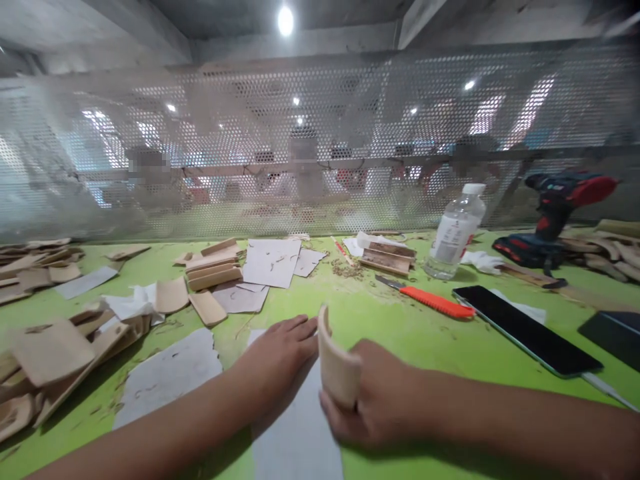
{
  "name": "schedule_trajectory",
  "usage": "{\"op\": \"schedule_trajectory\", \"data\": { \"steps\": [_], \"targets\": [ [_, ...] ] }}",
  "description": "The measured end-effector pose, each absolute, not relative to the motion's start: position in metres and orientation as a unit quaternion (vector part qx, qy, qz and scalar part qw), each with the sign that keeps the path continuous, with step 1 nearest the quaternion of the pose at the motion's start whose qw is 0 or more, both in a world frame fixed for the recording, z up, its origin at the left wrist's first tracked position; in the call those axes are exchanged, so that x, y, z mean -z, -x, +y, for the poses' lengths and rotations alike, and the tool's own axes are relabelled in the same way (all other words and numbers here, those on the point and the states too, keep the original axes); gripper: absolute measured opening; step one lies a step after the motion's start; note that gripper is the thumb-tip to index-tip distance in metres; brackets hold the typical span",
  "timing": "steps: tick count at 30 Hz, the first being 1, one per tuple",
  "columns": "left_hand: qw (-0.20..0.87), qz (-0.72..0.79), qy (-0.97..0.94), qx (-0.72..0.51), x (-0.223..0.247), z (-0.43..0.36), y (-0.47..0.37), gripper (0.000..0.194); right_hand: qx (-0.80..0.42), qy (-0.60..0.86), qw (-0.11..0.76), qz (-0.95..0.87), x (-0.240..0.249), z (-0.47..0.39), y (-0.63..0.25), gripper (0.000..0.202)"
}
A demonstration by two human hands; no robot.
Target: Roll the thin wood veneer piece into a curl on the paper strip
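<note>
My right hand (367,393) is wrapped round a curved, pale wooden piece (337,367), its thumb on the near side and its fingers behind. The piece stands on edge, its upper end beside the fingertips of my left hand. Palm down, my left hand (280,353) lies on a long sheet of white paper (297,433), fingers stretched out; whether they touch the wood cannot be made out. A torn grey-white sheet (167,373) lies on the green table (280,303) to the left of that hand.
Wooden pieces are heaped at the left (53,350). An orange knife (437,302), a black phone (527,330) with a cable, a clear bottle (454,233) and a cordless drill (553,213) are on the right. A perforated screen (305,147) stands behind the table.
</note>
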State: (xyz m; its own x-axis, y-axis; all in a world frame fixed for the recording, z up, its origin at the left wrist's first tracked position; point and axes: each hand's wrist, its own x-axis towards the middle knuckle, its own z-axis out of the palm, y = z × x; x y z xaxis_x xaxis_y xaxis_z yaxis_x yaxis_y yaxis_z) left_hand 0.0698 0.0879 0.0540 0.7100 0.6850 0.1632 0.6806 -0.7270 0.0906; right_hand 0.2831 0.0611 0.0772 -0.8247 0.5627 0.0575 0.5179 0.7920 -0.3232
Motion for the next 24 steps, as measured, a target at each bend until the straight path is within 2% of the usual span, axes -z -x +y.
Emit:
{"op": "schedule_trajectory", "data": {
  "steps": [3, 7, 11, 15, 19, 22, 24],
  "targets": [
    [0.011, 0.365, -0.926, -0.091, -0.0528, 0.0879, -0.0699, 0.060, -0.161, 0.231, 0.069, -0.957, -0.0768, 0.0615, -0.2826, 0.035],
    [0.016, 0.362, -0.927, -0.092, -0.0529, 0.0884, -0.0711, 0.051, -0.132, 0.301, 0.094, -0.940, -0.0767, 0.0607, -0.2821, 0.031],
    [0.018, 0.362, -0.927, -0.092, -0.0531, 0.0883, -0.0717, 0.057, -0.146, 0.235, 0.062, -0.959, -0.0769, 0.0582, -0.2829, 0.034],
    [0.019, 0.349, -0.931, -0.101, -0.0536, 0.0879, -0.0713, 0.049, -0.117, 0.321, 0.077, -0.937, -0.0802, 0.0603, -0.2825, 0.031],
    [0.019, 0.347, -0.932, -0.107, -0.0542, 0.0871, -0.0728, 0.054, -0.134, 0.239, 0.044, -0.961, -0.0809, 0.0582, -0.2807, 0.032],
    [0.026, 0.346, -0.931, -0.113, -0.0561, 0.0855, -0.0745, 0.047, -0.118, 0.304, 0.059, -0.944, -0.0812, 0.0570, -0.2804, 0.031],
    [0.030, 0.345, -0.931, -0.113, -0.0566, 0.0845, -0.0752, 0.050, -0.117, 0.303, 0.056, -0.944, -0.0832, 0.0560, -0.2803, 0.033]
  ]
}}
